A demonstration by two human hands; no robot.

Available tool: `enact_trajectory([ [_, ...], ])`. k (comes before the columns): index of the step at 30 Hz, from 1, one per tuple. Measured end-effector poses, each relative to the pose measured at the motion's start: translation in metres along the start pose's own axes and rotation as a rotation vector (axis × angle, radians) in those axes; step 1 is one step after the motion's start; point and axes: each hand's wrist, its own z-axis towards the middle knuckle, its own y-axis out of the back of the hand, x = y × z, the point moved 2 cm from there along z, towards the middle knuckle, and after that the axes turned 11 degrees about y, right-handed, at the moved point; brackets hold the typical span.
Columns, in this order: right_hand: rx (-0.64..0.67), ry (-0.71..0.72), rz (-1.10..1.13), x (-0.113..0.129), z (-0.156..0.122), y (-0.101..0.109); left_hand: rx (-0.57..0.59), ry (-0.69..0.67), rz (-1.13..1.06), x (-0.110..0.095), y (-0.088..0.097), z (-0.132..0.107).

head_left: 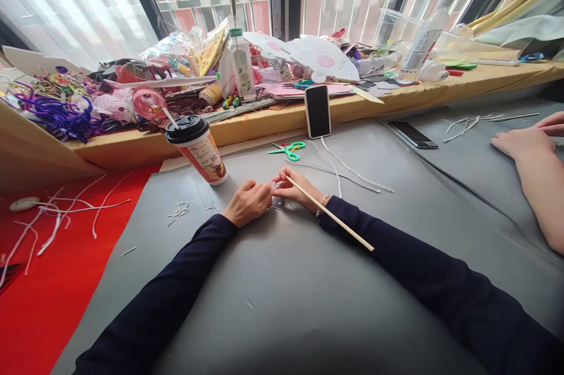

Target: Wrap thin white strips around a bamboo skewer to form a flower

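My left hand (249,202) is closed, its fingertips meeting those of my right hand over the grey table. Between them is a small whitish piece (274,185), too small to make out fully. My right hand (296,188) is closed too, with a thin pale wooden stick (337,220) held in its fingers and slanting back over the wrist. White cords (348,172) lie just beyond my right hand. Green-handled scissors (288,150) rest on the table past my fingers. Short white cord clippings (178,211) are scattered left of my left hand.
A lidded paper cup (200,151) with a straw stands left of my hands. A phone (318,111) leans upright on the cluttered ledge (264,119); another phone (414,134) lies to the right. Another person's arm (535,181) is at the right edge. Red cloth (57,304) lies left.
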Motion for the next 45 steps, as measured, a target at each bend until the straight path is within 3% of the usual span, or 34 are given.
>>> enact_trajectory([
  [4,0.106,0.015,-0.148,0.002,0.001,0.003,0.02,-0.069,0.01,0.001,-0.001,0.0],
  [9,0.153,0.092,-0.275,0.001,0.003,0.005,0.058,0.041,-0.182,0.005,-0.002,-0.004],
  [11,0.139,0.122,-0.27,0.002,0.003,0.005,0.019,0.171,-0.305,0.006,0.001,-0.004],
  [14,0.121,0.18,-0.34,0.005,0.004,0.006,-0.046,0.518,-0.528,0.007,0.007,-0.001],
  [16,0.118,0.225,-0.462,0.007,0.003,0.005,0.002,0.726,-0.742,0.006,0.006,0.001],
  [20,0.087,0.319,-0.647,0.009,0.0,0.001,0.18,0.933,-1.106,0.001,-0.003,0.003],
  [25,0.018,0.456,-0.744,0.008,-0.002,-0.003,0.151,1.175,-1.489,-0.001,-0.007,0.003],
  [30,-0.045,0.579,-0.837,0.005,-0.005,-0.002,0.048,1.253,-1.69,-0.004,-0.004,0.005],
  [38,-0.035,0.656,-0.933,0.001,-0.006,-0.001,0.037,1.345,-1.747,-0.004,-0.009,0.001],
  [45,-0.006,0.691,-0.992,0.002,-0.007,-0.001,0.077,1.346,-1.703,-0.004,-0.008,0.001],
])
